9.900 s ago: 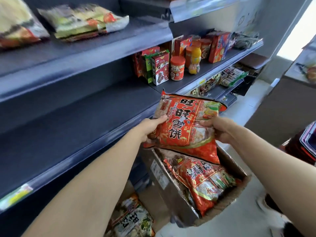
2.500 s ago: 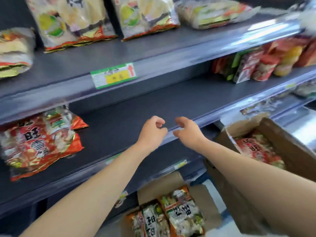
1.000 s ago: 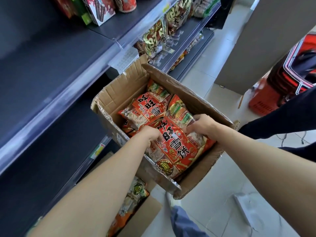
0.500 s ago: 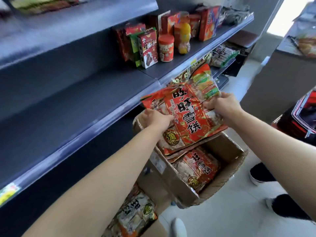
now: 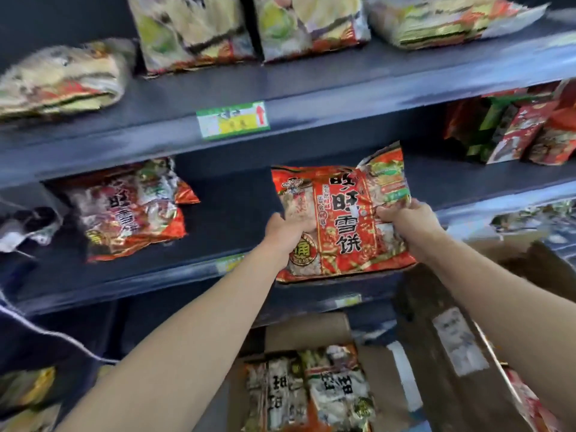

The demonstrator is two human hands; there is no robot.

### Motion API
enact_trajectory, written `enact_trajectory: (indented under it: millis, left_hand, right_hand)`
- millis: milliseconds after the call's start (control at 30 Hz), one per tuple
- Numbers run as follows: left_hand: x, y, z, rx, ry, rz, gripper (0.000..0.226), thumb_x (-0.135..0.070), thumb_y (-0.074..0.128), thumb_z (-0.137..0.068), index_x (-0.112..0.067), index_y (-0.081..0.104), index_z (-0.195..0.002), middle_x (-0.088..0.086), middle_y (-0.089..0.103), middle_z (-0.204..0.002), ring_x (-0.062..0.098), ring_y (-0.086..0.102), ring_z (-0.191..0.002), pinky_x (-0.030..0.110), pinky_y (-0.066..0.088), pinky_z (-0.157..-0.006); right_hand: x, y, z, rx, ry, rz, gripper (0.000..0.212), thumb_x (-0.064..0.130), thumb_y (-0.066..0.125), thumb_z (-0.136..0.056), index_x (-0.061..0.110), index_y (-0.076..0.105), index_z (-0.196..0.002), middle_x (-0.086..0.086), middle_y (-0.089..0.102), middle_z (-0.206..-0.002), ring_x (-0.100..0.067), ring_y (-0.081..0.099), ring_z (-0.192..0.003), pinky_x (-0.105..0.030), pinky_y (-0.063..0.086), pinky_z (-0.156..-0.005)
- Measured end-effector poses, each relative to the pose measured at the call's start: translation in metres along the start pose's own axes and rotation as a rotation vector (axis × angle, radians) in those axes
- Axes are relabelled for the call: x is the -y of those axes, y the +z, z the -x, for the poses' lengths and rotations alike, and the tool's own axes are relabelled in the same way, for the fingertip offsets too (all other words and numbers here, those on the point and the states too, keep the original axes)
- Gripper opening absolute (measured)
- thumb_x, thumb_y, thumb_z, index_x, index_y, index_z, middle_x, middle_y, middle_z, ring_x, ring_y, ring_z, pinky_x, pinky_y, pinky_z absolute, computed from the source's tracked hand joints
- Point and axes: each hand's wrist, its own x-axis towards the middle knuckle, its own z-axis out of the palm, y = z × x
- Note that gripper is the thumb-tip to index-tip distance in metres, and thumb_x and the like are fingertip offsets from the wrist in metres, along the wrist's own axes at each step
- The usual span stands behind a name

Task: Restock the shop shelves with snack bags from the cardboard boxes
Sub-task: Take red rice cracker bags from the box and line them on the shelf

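Head camera view: the left hand (image 5: 288, 230) and right hand (image 5: 408, 221) each clench a side of a red crinkly plastic snack bag with large Chinese lettering (image 5: 339, 222), held in front of the dark grey metal middle shelf (image 5: 237, 210). A matching red snack bag (image 5: 131, 210) already lies flat there to the left. Placing this one well likely means sliding it flat onto the bare stretch beside that bag, label facing out, releasing both hands only once it rests.
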Motion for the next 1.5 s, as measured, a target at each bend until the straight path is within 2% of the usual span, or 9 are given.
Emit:
enact_trajectory:
  millis: [133,267,533,700,833,1033,1200,1367,1500]
  left_hand:
    - [0.002,-0.079,-0.031,-0.146,0.021,0.038,0.051,-0.02,0.078,-0.076,-0.015,0.048,-0.116,0.002,0.062,-0.117,0.021,0.062,-0.104,0.043,0.051,-0.094]
    - [0.001,-0.133,-0.077,-0.219,0.069,-0.025,0.087,-0.032,0.083,-0.065,-0.014,0.04,-0.138,0.0,0.05,-0.14,0.021,0.051,-0.124,0.044,0.042,-0.105]
    - [-0.006,-0.174,-0.16,-0.325,0.154,-0.138,0.07,-0.012,0.07,-0.084,-0.019,0.036,-0.145,0.006,0.051,-0.14,0.024,0.051,-0.126,0.044,0.042,-0.107]
    - [0.0,-0.179,-0.197,-0.365,0.071,-0.294,0.082,-0.013,0.071,-0.081,-0.036,0.026,-0.145,0.011,0.034,-0.143,0.033,0.047,-0.124,0.047,0.049,-0.098]
    - [-0.011,-0.178,-0.214,-0.338,0.099,-0.217,0.078,-0.002,0.064,-0.084,-0.035,0.028,-0.144,0.005,0.044,-0.136,0.025,0.053,-0.114,0.039,0.057,-0.084]
    - [-0.025,-0.174,-0.234,-0.355,0.177,-0.182,0.079,0.004,0.061,-0.083,-0.03,0.026,-0.146,0.006,0.044,-0.14,0.024,0.049,-0.123,0.044,0.049,-0.099]
    - [-0.025,-0.177,-0.243,-0.4,0.193,-0.205,0.063,0.006,0.056,-0.085,-0.017,0.039,-0.141,0.005,0.052,-0.133,0.022,0.053,-0.118,0.039,0.049,-0.099]
    - [-0.021,-0.16,-0.217,-0.488,0.171,-0.394,0.069,0.002,0.05,-0.089,-0.013,0.021,-0.149,0.011,0.024,-0.154,0.029,0.037,-0.136,0.027,0.04,-0.102]
    - [-0.017,-0.136,-0.177,-0.482,0.228,-0.566,0.064,-0.001,0.055,-0.089,-0.008,0.025,-0.145,0.016,0.015,-0.155,0.034,0.034,-0.138,0.044,0.04,-0.108]
  right_hand:
    - [0.003,0.092,-0.023,0.129,-0.068,0.129,0.037,0.018,0.075,-0.077,0.012,0.058,-0.109,-0.008,0.07,-0.103,-0.027,0.07,-0.089,-0.046,0.056,-0.084]
    - [0.001,0.158,-0.061,0.054,-0.138,0.471,0.074,0.057,0.069,-0.057,0.025,0.052,-0.122,-0.002,0.062,-0.119,-0.03,0.052,-0.119,-0.049,0.04,-0.102]
    - [0.012,0.233,-0.115,0.014,-0.245,0.663,0.059,0.042,0.062,-0.084,0.017,0.037,-0.132,-0.012,0.053,-0.125,-0.031,0.046,-0.122,-0.04,0.035,-0.106]
    - [-0.01,0.247,-0.139,0.007,-0.285,0.546,0.025,0.015,0.055,-0.088,0.017,0.045,-0.111,0.008,0.053,-0.089,-0.017,0.051,-0.086,-0.025,0.037,-0.073]
    - [-0.007,0.251,-0.152,-0.032,-0.313,0.481,0.028,0.012,0.055,-0.088,0.018,0.048,-0.114,0.009,0.058,-0.094,-0.014,0.051,-0.085,-0.02,0.035,-0.069]
    - [-0.007,0.276,-0.168,0.051,-0.33,0.32,0.074,0.012,0.057,-0.083,0.033,0.022,-0.145,0.003,0.051,-0.135,-0.019,0.058,-0.109,-0.029,0.049,-0.079]
    - [-0.012,0.287,-0.181,0.19,-0.328,0.319,0.087,0.004,0.056,-0.072,0.048,0.02,-0.137,-0.002,0.05,-0.132,-0.024,0.06,-0.107,-0.021,0.048,-0.057]
    - [-0.016,0.273,-0.172,0.174,-0.356,0.335,0.085,0.013,0.068,-0.067,0.033,0.03,-0.14,-0.001,0.046,-0.132,-0.023,0.056,-0.114,-0.032,0.055,-0.077]
    - [-0.011,0.238,-0.158,0.081,-0.297,0.423,0.072,0.012,0.058,-0.087,0.02,0.023,-0.15,-0.002,0.036,-0.149,-0.02,0.041,-0.133,-0.022,0.039,-0.089]
